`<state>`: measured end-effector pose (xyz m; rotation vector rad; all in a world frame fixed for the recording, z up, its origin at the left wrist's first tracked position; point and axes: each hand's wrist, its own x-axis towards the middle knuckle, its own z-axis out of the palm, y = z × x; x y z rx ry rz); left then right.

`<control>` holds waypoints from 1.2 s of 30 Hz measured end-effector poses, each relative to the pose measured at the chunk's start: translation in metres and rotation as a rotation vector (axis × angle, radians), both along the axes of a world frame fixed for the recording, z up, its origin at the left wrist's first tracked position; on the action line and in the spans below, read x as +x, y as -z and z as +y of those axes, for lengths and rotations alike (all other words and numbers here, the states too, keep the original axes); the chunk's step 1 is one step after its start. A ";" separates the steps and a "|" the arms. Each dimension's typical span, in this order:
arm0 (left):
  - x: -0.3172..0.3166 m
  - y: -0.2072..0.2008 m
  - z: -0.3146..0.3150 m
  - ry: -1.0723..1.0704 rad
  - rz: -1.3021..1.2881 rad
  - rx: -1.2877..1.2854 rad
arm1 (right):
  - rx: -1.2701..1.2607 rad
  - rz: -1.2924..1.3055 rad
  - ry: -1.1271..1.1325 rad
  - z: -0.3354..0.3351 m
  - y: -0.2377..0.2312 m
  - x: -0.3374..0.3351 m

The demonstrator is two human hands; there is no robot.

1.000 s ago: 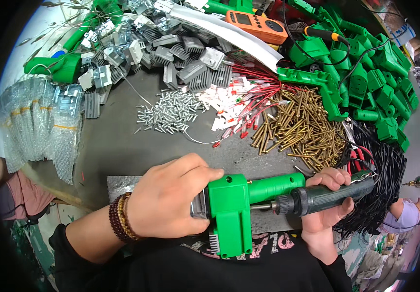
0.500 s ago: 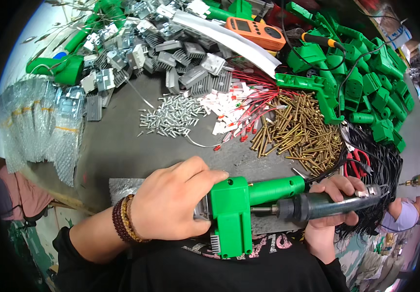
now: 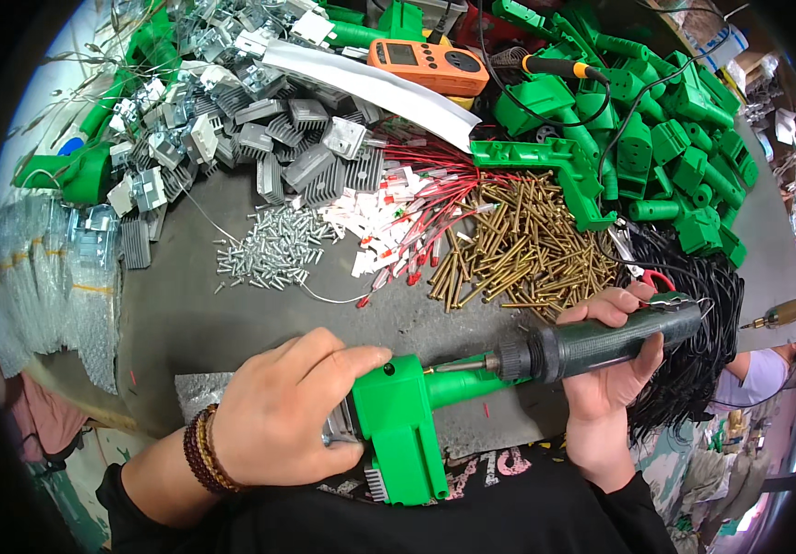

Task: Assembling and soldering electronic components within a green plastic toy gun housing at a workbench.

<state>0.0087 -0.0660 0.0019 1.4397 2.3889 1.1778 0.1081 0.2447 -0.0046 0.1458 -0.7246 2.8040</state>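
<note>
My left hand [image 3: 282, 411] is closed around the left end of a green plastic tool housing [image 3: 402, 425], thumb and forefinger pressing on it. Grey metal fins show at the housing's lower edge, and a green handle [image 3: 460, 386] sticks out to its right. In my right hand [image 3: 601, 392] lies a dark electric screwdriver [image 3: 615, 342], gripped with the fingers curled round its body. Its bit [image 3: 462, 365] points left, at a brass-coloured screw at the upper right side of the housing. Whether bit and screw touch, I cannot tell.
Beyond my hands lie piles of silver screws [image 3: 273, 247], red-and-white wire connectors [image 3: 384, 217] and long brass screws [image 3: 518, 249]. Metal heat sinks [image 3: 310, 166] heap at the back left, green housings [image 3: 665, 148] at the back right. Black cords [image 3: 684, 369] hang at the right.
The screwdriver has moved up along the housing's side, from its middle to the screw near its upper end, and tilts more. My left hand keeps its hold; the view has shifted.
</note>
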 end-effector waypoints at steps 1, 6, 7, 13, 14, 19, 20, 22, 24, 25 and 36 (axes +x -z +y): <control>0.000 0.000 0.001 0.001 0.002 0.006 | 0.001 -0.011 -0.015 0.000 -0.001 0.000; 0.002 -0.001 0.000 0.003 -0.002 0.000 | 0.009 -0.022 -0.022 -0.002 0.001 -0.005; 0.002 -0.001 0.000 0.005 0.003 -0.003 | 0.003 -0.016 -0.049 -0.003 0.002 -0.006; 0.001 -0.001 0.002 0.010 -0.014 -0.007 | -0.016 -0.021 -0.094 -0.005 0.007 -0.012; 0.001 -0.001 0.003 0.011 -0.020 -0.009 | -0.020 -0.025 -0.091 -0.005 0.006 -0.012; 0.000 -0.003 0.004 0.003 -0.038 -0.011 | -0.033 -0.015 -0.086 -0.005 0.007 -0.015; 0.001 -0.002 0.004 0.007 -0.045 -0.019 | -0.054 -0.023 -0.078 -0.005 0.007 -0.014; 0.002 -0.002 0.004 0.014 -0.039 -0.002 | -0.063 -0.029 -0.073 -0.007 0.007 -0.013; 0.002 0.001 0.004 0.029 -0.002 -0.006 | -0.067 -0.030 -0.073 -0.008 0.007 -0.012; 0.002 0.002 0.004 0.045 0.038 -0.003 | -0.060 -0.037 -0.062 -0.008 0.006 -0.012; 0.002 0.002 0.006 0.076 0.101 0.000 | -0.052 -0.057 -0.021 -0.011 0.005 -0.012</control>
